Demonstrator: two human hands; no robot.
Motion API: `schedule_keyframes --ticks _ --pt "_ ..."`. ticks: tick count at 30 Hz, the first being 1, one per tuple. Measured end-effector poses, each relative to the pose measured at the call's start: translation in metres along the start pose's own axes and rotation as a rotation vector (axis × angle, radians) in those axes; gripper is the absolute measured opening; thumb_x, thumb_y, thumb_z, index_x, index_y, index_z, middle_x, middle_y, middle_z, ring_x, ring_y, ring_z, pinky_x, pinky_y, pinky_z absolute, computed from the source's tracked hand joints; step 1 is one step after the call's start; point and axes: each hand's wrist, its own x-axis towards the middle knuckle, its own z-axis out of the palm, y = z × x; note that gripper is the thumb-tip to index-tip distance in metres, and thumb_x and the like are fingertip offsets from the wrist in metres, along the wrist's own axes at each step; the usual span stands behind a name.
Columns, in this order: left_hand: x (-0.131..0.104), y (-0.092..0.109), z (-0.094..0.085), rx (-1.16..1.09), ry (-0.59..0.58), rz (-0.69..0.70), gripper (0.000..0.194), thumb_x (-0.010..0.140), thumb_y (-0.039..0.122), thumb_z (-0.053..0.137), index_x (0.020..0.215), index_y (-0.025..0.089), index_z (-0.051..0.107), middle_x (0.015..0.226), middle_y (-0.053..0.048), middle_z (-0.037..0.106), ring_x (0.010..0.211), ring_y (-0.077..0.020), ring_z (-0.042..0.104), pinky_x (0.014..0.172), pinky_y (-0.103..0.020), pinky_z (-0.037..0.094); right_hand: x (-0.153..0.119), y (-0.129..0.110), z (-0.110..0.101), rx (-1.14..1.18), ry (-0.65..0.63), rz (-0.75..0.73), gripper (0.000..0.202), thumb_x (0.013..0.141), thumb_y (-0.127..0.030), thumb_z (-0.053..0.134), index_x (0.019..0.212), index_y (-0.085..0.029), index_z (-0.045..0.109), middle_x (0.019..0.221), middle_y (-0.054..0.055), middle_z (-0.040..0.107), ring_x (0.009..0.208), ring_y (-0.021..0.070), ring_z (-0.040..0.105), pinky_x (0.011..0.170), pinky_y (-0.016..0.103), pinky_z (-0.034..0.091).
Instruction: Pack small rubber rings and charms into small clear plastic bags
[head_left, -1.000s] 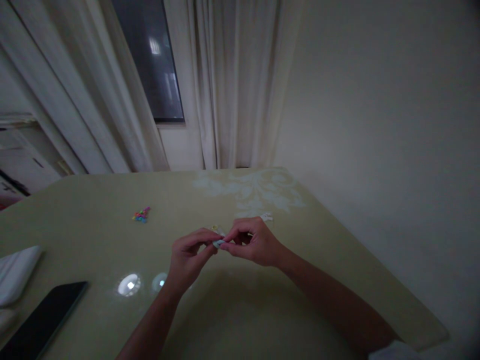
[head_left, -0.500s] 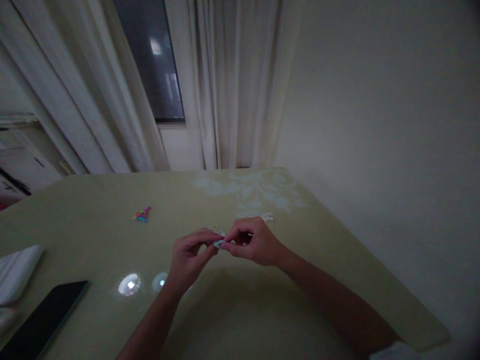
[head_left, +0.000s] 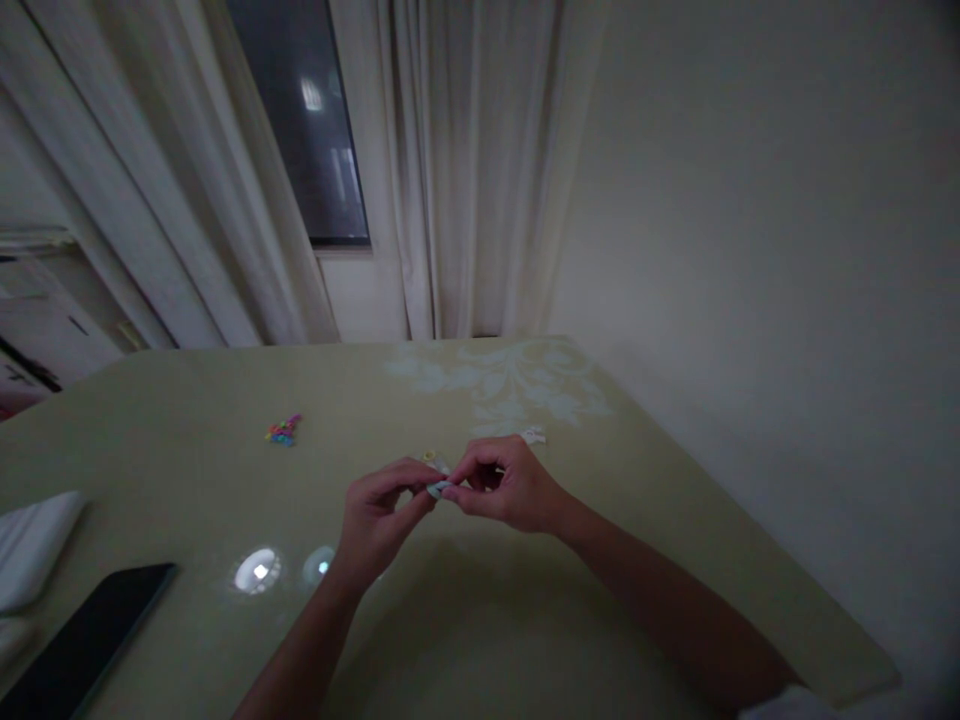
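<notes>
Above the middle of the table, my left hand (head_left: 384,508) pinches a small pale blue-green piece (head_left: 437,489) between thumb and fingertips. My right hand (head_left: 510,484) grips the same piece from the other side, its thumb and forefinger closed at the right end. The fingertips hide much of the piece, so its exact kind does not show. Just behind the hands lies a small clear item with a yellow ring (head_left: 429,456), partly covered by my fingers. Small white pieces (head_left: 533,435) lie on the table beyond my right hand.
A little heap of brightly coloured small pieces (head_left: 283,431) sits on the table (head_left: 202,400) at the left. Nearer, a black phone-like slab (head_left: 90,640) lies beside a white case (head_left: 37,545). A wall (head_left: 750,250) runs along the right edge; curtains (head_left: 487,170) hang behind.
Both hands stay almost where they were, still holding the small piece. I see only very slight shifts of the fingers and the view.
</notes>
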Motion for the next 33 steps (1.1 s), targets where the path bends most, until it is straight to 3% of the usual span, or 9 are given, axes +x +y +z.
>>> schedule_keyframes --ticks 24,33 --pt "0.0033 0.0078 0.0034 -0.028 0.013 -0.006 0.006 0.081 0.025 0.085 0.085 0.022 0.085 0.076 -0.008 0.079 0.068 -0.0173 0.070 0.063 -0.026 0.057 -0.0005 -0.0011 -0.0007 0.036 -0.021 0.031 0.027 0.075 -0.038 0.090 0.080 -0.014 0.079 0.058 -0.005 0.053 0.048 0.0058 0.038 0.045 0.020 0.028" --pt "0.0024 0.0048 0.0024 -0.039 0.004 -0.014 0.005 0.081 0.022 0.084 0.086 0.022 0.085 0.077 -0.008 0.079 0.069 -0.0171 0.070 0.064 -0.026 0.057 -0.0001 -0.0008 -0.0013 0.044 -0.040 0.028 0.027 0.074 -0.037 0.090 0.079 -0.013 0.078 0.058 -0.005 0.052 0.049 0.0059 0.039 0.045 0.020 0.027"
